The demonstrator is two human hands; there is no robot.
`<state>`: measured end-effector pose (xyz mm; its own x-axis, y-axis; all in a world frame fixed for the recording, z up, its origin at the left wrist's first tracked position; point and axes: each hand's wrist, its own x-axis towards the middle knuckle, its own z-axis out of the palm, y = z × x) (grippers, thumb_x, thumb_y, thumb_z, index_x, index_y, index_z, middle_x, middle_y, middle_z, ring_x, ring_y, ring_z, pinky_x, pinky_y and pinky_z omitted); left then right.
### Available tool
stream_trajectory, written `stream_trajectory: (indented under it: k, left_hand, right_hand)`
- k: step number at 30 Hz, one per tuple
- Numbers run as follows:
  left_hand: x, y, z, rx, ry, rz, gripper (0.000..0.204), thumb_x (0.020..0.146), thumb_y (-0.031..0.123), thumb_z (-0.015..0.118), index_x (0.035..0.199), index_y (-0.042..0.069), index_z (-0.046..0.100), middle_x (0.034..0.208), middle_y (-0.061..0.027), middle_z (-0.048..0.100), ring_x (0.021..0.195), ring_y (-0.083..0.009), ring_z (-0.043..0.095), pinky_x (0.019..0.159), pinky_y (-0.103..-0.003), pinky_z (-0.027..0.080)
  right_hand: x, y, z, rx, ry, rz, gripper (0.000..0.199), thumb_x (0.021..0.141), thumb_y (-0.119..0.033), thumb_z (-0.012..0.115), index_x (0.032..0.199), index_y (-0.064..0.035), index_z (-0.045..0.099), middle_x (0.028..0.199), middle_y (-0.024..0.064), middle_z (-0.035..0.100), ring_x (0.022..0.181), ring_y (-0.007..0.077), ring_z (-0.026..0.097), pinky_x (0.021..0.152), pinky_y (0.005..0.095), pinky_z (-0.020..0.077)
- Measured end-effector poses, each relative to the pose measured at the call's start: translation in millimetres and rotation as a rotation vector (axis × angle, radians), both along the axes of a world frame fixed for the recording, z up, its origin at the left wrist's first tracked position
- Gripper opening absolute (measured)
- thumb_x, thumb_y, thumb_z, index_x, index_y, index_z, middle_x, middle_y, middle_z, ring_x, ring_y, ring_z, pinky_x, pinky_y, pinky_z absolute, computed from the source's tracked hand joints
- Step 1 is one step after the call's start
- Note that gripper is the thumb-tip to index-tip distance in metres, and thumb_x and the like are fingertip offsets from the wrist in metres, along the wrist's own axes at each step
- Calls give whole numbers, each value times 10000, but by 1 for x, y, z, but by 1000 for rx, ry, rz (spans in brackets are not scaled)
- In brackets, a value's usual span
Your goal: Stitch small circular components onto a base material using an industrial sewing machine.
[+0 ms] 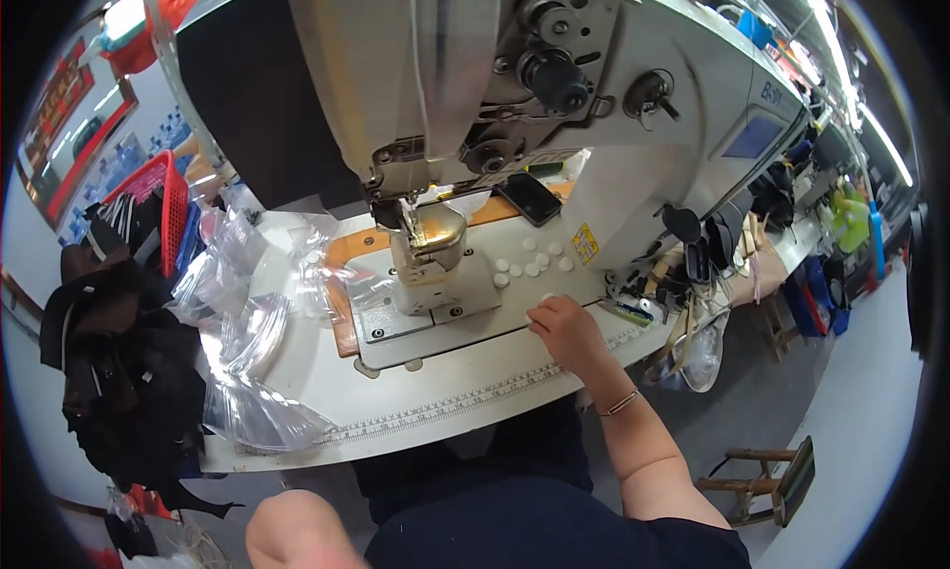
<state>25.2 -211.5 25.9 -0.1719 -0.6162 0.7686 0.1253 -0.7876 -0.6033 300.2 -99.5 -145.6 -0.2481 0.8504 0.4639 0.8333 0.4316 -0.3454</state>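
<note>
White discs [531, 270] lay loose on the metal plate [515, 309] of the sewing machine [633, 198], perhaps spread there so that single pieces were within easy reach. They sat just beyond the right grip [572, 336], whose fingers bent low near the plate's front edge; whether these were apart or clamped on something, I could not tell. The left grip was out of view. Clear plastic bags [242, 346] covered the left end of the desk [386, 401], presumably to leave the plate accessible.
</note>
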Motion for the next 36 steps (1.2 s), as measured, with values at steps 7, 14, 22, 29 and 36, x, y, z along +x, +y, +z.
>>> stream_trajectory:
  k: [7, 14, 22, 29, 36]
  left_hand:
    - [63, 83, -151, -1782, 619, -19, 375, 786, 33, 569, 1138, -28, 456, 1092, -163, 521, 975, -257, 547, 817, -312, 446]
    - [110, 123, -195, -2172, 431, -389, 390, 821, 78, 544, 1183, -28, 444, 1075, -162, 566, 880, -216, 603, 757, -303, 472]
    - [88, 107, -186, -2142, 577, -111, 322, 819, 44, 566, 1126, -22, 492, 955, -102, 597, 848, -136, 588, 750, -247, 474]
    - [83, 98, -188, -2197, 584, -224, 290, 811, 67, 572, 1084, -17, 517, 948, -119, 602, 846, -163, 604, 750, -264, 478]
    - [85, 96, -180, -2051, 313, -308, 268, 815, -2, 562, 1082, -7, 540, 956, -81, 600, 827, -118, 588, 725, -227, 480]
  right_hand:
    - [4, 8, -8, -22, 157, 28, 65, 726, -60, 604, 775, -43, 566, 743, 91, 565, 730, 284, 548, 646, 361, 456]
    - [-30, -10, -5, 40, 484, -107, 95, 747, -21, 611, 820, -39, 554, 750, 103, 557, 654, 231, 578, 538, 310, 463]
    - [-23, 6, -12, -29, 99, -91, 76, 729, -60, 580, 801, -38, 592, 826, 116, 554, 728, 270, 576, 649, 352, 477]
    - [-20, 16, -11, 68, -134, -145, 98, 693, -7, 540, 773, -23, 594, 780, 105, 552, 703, 290, 565, 642, 381, 472]
    - [-61, -18, 21, -264, 811, -23, 110, 735, 21, 604, 840, -11, 609, 764, 71, 626, 690, 130, 607, 635, 242, 486]
